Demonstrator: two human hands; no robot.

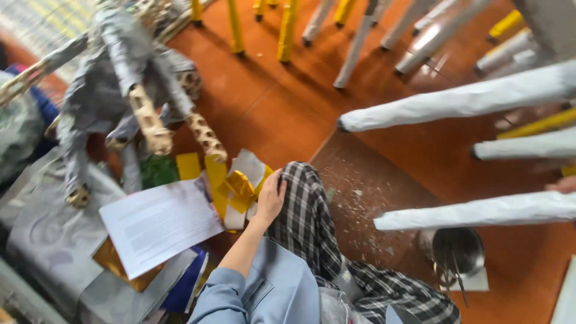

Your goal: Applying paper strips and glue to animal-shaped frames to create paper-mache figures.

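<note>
The left hand point(270, 198) reaches down past the knee of the checked trousers point(309, 222), fingers loosely spread and resting on a heap of gold foil scraps point(240, 185) and white paper bits; it seems to touch them, not clench them, though the fingertips are hidden behind the palm. The right hand point(563, 184) shows only as a sliver at the frame's right edge, beside a long white paper-wrapped stick point(480, 211), so I cannot tell whether it grips. The foil lies within easy reach on the orange floor point(270, 108), just beside a printed white sheet point(159, 225). A metal pot point(459, 252) sits under the stick. To the left stands a grey paper-covered frame figure point(114, 78). More wrapped sticks point(462, 102) crowd the right side; open floor remains only in the middle.
</note>
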